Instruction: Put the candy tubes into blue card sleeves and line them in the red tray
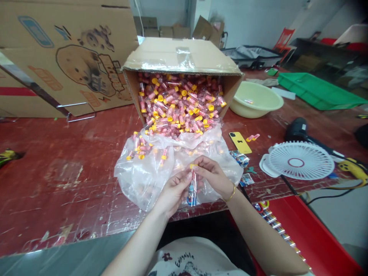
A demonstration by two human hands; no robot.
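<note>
My left hand [174,190] and my right hand [214,177] meet over the plastic sheet at the table's near edge. Between them they pinch a small yellow-capped tube [193,179]. A clear printed film sleeve [191,197] with blue at its bottom surrounds or overlaps the tube; how far in the tube sits I cannot tell. The right fingers are by the cap, the left ones lower on the side. Just beyond, an open cardboard box [181,57] lies on its side, full of similar tubes [178,103] with pink contents. Several tubes [139,145] have spilled onto the clear plastic sheet [143,180].
To the right are a yellow phone [240,143], printed sleeves [240,158], a white fan [299,160], a black heat gun [297,130], a pale basin [255,100] and a green crate [313,90]. A large printed carton [86,69] stands left. Below right is a red bin [310,230].
</note>
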